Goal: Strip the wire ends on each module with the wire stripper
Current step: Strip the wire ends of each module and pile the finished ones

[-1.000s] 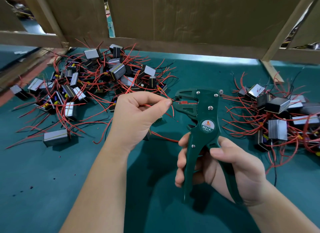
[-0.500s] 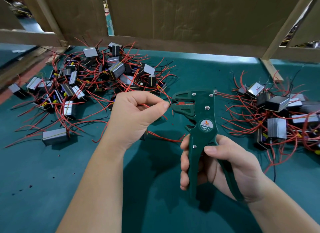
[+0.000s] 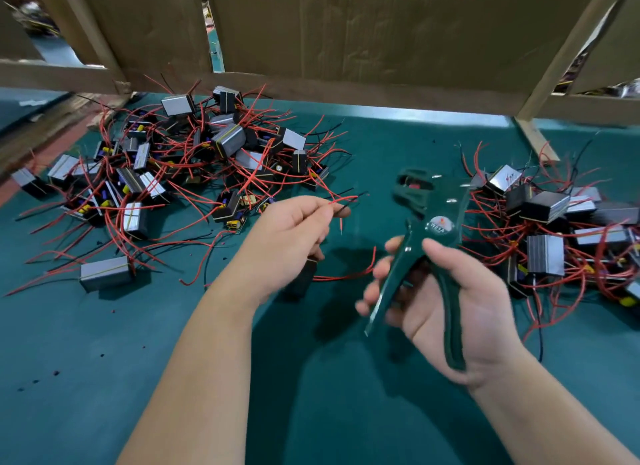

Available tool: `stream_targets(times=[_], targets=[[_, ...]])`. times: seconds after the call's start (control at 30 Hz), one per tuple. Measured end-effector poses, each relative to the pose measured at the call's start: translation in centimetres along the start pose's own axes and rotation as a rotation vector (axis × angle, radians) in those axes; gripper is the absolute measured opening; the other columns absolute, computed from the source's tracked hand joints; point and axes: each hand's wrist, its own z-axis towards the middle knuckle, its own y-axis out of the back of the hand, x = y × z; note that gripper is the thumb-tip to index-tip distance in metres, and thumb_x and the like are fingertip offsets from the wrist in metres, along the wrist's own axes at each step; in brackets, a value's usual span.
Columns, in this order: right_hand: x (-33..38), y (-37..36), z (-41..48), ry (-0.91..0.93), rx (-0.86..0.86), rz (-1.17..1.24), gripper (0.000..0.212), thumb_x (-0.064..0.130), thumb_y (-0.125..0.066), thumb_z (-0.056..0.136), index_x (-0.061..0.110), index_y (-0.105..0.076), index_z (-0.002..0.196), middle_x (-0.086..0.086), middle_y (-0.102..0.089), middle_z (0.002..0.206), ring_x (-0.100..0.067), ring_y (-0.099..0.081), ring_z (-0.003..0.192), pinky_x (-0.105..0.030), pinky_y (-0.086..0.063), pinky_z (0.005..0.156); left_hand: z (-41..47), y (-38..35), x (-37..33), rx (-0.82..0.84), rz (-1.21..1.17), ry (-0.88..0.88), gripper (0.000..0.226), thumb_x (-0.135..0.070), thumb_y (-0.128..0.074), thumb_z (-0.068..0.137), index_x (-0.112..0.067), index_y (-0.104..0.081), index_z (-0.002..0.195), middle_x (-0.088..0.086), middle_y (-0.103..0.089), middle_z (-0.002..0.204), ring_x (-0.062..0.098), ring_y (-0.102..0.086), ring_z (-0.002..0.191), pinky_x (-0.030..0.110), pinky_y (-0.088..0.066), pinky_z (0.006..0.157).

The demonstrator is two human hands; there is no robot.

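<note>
On the bench point(image 3: 104, 378), a left pile of modules point(image 3: 194, 160) lies toward the far left corner, its red and black leads tangled together. Nearer the middle, the left hand point(image 3: 287, 243) pinches a red wire point(image 3: 343, 200) between thumb and forefinger, with the free end pointing right. The module point(image 3: 303, 279) belonging to it sits just below the hand, partly hidden. The right hand point(image 3: 460, 312) has its fingers curled round both handles of the wire stripper point(image 3: 426, 243). The tool head is raised and near the wire end but not touching it; motion blur hides the jaw setting. A right pile of modules point(image 3: 554, 222) lies along the right edge. The lead is judged thin, light and limp, so it will droop unless pinched close behind the end. The module is small and rigid, but its exposed board parts look fragile: support the body and avoid tugging the lead at its joint. The stripper is stiff and is best gripped low on the handles.
</note>
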Motion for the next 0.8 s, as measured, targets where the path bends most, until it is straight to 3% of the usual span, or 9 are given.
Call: stream_targets(times=[0.13,0.33,0.43,0.53,0.6,0.67,0.73,0.8], targets=[[0.5,0.7,0.0,0.110,0.068,0.023,0.058,0.031,-0.081,0.047,0.004,-0.067,0.096,-0.024,-0.064,0.101,-0.036,-0.064,0.073,-0.049,-0.056,0.069,0.3,0.1,-0.4,-0.133,-0.144,0.035,0.032,-0.012,-0.037,0.103,-0.014,-0.066,0.088,-0.007,-0.035,0.055,0.004,-0.028,0.043,0.017,-0.042,0.054],[-0.9,-0.2,-0.5,-0.118,0.358,-0.088,0.067,0.028,-0.085,0.054,-0.001,-0.064,0.110,-0.030,-0.059,0.080,-0.041,-0.063,0.071,-0.053,-0.052,0.071,0.1,-1.5,-1.1,-0.066,-0.848,0.149,0.018,-0.024,-0.042,0.097,-0.018,-0.053,0.084,-0.007,-0.038,0.055,0.008,-0.037,0.042,0.019,-0.040,0.046],[-1.7,-0.2,-0.9,-0.192,0.453,-0.236,0.054,0.020,-0.074,0.065,0.003,-0.062,0.115,-0.033,-0.059,0.083,-0.040,-0.061,0.076,-0.050,-0.049,0.076,-0.1,-1.8,-1.0,-0.087,-0.853,0.176,0.011,-0.032,-0.055,0.082,-0.021,-0.056,0.082,-0.002,-0.051,0.063,0.013,-0.047,0.047,0.017,-0.035,0.042],[-1.9,0.0,-1.0,-0.150,0.420,-0.207,0.059,0.020,-0.079,0.062,0.003,-0.062,0.115,-0.031,-0.059,0.091,-0.041,-0.062,0.075,-0.049,-0.049,0.073,0.5,-0.7,-1.0,-0.233,-0.874,0.082,0.011,-0.022,-0.050,0.092,-0.017,-0.058,0.087,-0.002,-0.056,0.065,0.012,-0.054,0.053,0.019,-0.047,0.050],[-1.4,0.1,-0.8,-0.019,0.327,-0.143,0.059,0.022,-0.085,0.058,0.003,-0.066,0.111,-0.025,-0.063,0.101,-0.042,-0.063,0.073,-0.051,-0.051,0.070,1.0,0.7,-0.9,-0.376,-0.765,-0.034,0.015,-0.011,-0.042,0.098,-0.017,-0.056,0.095,0.000,-0.061,0.072,0.013,-0.059,0.063,0.022,-0.049,0.060],[-0.3,0.7,-0.6,0.143,0.118,-0.213,0.046,0.015,-0.081,0.062,0.008,-0.068,0.105,-0.015,-0.070,0.094,-0.039,-0.066,0.072,-0.055,-0.048,0.069,1.2,2.4,-0.4,-0.581,-0.372,-0.107,0.020,-0.003,-0.047,0.095,-0.019,-0.055,0.104,0.001,-0.063,0.091,0.008,-0.060,0.077,0.023,-0.049,0.070],[1.0,1.7,-0.2,0.291,-0.178,-0.404,0.028,0.006,-0.068,0.075,0.016,-0.066,0.101,-0.006,-0.073,0.078,-0.039,-0.066,0.073,-0.046,-0.044,0.067,1.0,3.8,0.4,-0.759,0.001,-0.109,0.031,-0.001,-0.051,0.089,-0.021,-0.054,0.111,-0.003,-0.060,0.104,0.004,-0.057,0.090,0.025,-0.048,0.083],[2.0,2.6,0.2,0.373,-0.366,-0.491,0.025,0.000,-0.060,0.085,0.020,-0.063,0.100,0.003,-0.068,0.065,-0.040,-0.067,0.077,-0.033,-0.051,0.058,0.6,4.5,1.0,-0.882,0.292,-0.072,0.038,-0.005,-0.050,0.084,-0.023,-0.056,0.116,-0.004,-0.052,0.116,0.012,-0.051,0.107,0.026,-0.040,0.091]])
